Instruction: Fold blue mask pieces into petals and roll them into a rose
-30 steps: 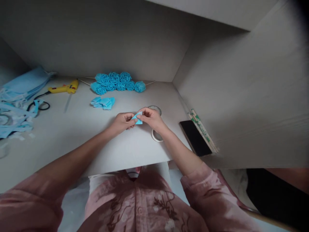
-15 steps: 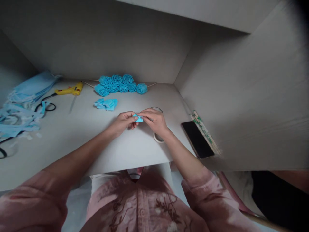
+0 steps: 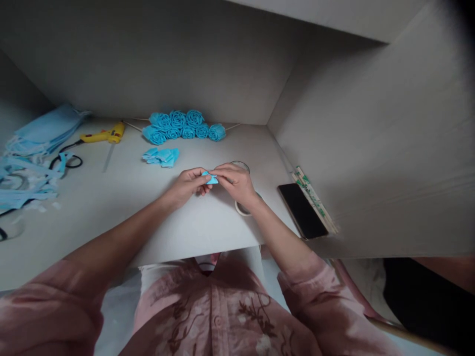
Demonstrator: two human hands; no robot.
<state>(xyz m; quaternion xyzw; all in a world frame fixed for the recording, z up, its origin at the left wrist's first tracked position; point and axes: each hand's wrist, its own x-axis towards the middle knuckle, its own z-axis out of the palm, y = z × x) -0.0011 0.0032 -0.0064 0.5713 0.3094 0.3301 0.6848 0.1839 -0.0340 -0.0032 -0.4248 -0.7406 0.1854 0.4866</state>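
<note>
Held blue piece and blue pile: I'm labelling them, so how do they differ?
The blue piece is held in the left hand and right hand; the blue pile lies on the table. The blue piece looks smaller; the blue pile spreads wider. Both are light blue.

"What sort of place is this?"
"A small craft workstation; grey panels (image 3: 178, 59) box in the table (image 3: 178, 232); a yellow glue gun (image 3: 117, 132) and blue rosettes (image 3: 177, 119) show it."

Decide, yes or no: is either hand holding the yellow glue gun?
No: the glue gun lies on the table, while the left hand and right hand pinch a blue piece.
</note>
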